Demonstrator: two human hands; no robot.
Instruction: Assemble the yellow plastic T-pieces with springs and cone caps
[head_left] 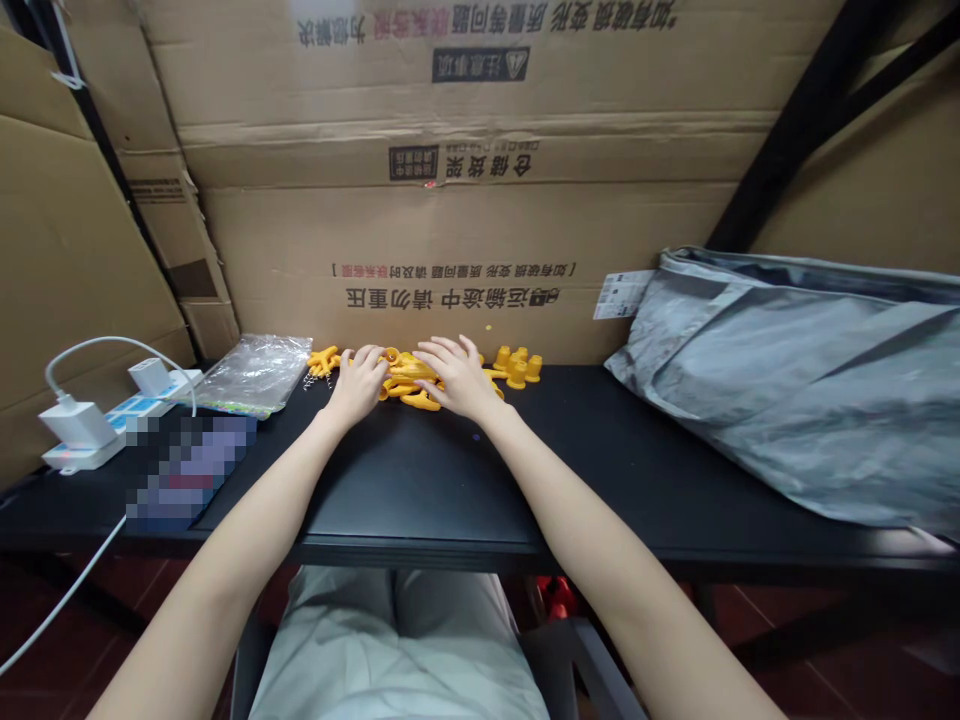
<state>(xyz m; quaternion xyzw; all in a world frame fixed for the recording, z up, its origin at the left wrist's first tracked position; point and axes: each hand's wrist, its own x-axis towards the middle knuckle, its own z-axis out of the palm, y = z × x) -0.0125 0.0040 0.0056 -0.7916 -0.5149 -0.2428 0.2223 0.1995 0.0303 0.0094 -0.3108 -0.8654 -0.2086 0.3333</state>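
A pile of yellow plastic parts (409,368) lies against the cardboard at the back of the black table. At the pile's left side, my left hand (362,380) rests with its fingers bent and slightly apart, no part visibly gripped. My right hand (459,375) reaches over the right side with fingers spread, its thumb toward the pile's middle. Both palms hide some of the parts. Left of the pile are branched yellow pieces (324,360) and small metal springs (309,380). Several yellow flanged caps (517,367) stand upright in a group on the right.
A clear plastic bag (255,372) lies on the left, near a white power strip (124,420) with a charger (77,424) and cable. A pixelated dark item (191,470) sits in front. The large grey bag (795,390) takes up the right side. Cardboard (465,220) walls the back.
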